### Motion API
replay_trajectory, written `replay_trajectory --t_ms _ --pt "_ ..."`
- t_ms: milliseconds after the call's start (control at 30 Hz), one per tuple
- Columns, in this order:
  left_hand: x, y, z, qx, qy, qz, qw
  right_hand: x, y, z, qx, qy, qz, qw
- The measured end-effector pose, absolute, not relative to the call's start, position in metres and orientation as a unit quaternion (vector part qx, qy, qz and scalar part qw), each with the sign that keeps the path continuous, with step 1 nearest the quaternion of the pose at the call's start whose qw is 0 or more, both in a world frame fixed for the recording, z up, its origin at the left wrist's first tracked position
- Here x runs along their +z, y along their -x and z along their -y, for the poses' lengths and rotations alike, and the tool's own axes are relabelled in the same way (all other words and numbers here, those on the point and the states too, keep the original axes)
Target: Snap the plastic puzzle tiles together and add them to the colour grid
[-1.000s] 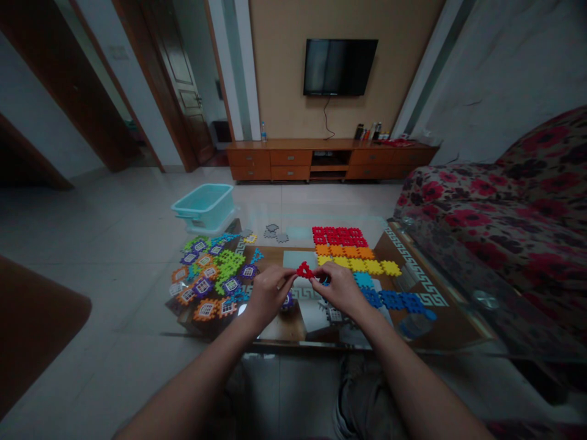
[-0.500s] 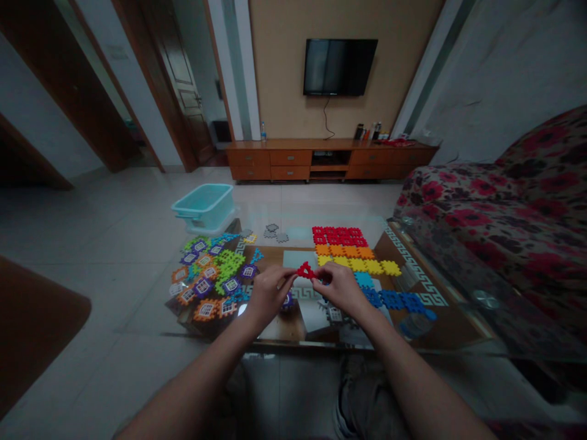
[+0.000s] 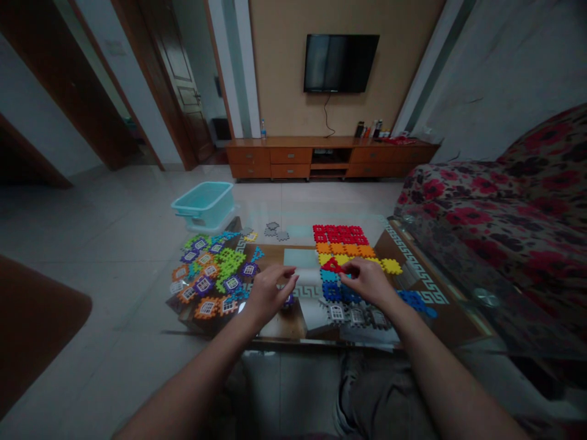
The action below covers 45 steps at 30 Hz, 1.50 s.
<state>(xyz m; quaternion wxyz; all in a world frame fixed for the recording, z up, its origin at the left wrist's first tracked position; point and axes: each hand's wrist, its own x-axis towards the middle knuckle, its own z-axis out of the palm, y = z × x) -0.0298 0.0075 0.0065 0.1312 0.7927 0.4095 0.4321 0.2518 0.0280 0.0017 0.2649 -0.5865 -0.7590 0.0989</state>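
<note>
A red triangular building piece [image 3: 332, 265] is pinched between the thumb and fingers of my right hand [image 3: 367, 280], over the yellow and light blue rows. My left hand [image 3: 271, 289] holds nothing; its thumb and forefinger are apart above the glass table. Rows of interlocking plastic pieces lie on the right: red pieces [image 3: 339, 233], orange pieces [image 3: 346, 249], yellow pieces [image 3: 391, 266], light blue pieces [image 3: 329, 277], dark blue pieces [image 3: 332, 291] and grey window pieces [image 3: 337, 313]. My right hand and forearm hide part of these rows.
Mixed pieces [image 3: 229, 261] in green, purple, orange and blue lie heaped left of my left hand. A turquoise plastic bin [image 3: 206, 208] stands beyond them. Several grey pieces [image 3: 272, 228] lie near the far side. A floral sofa [image 3: 477, 195] is at the right.
My left hand has let go of the red triangle, and its fingers have parted. My right hand has carried the triangle to the right, over the coloured rows.
</note>
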Motion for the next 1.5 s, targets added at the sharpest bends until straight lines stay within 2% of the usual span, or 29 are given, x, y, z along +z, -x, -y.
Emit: replay_trajectory --t_ms 333,733,1067,1500 --pt "0.008 0.032 -0.007 0.42 -0.809 -0.394 0.117 -0.007 -0.363 -0.039 0.05 0.715 0.689 0.11" --pt "0.0 0.032 -0.007 0.4 -0.833 -0.368 0.105 -0.015 -0.393 -0.044 0.098 0.743 0.662 0.002" --pt "0.0 0.032 -0.007 0.389 -0.842 -0.359 0.101 -0.022 -0.401 -0.045 0.114 0.757 0.643 -0.026" --pt "0.0 0.032 -0.007 0.378 -0.849 -0.356 0.096 -0.028 -0.405 -0.046 0.112 0.761 0.639 -0.006"
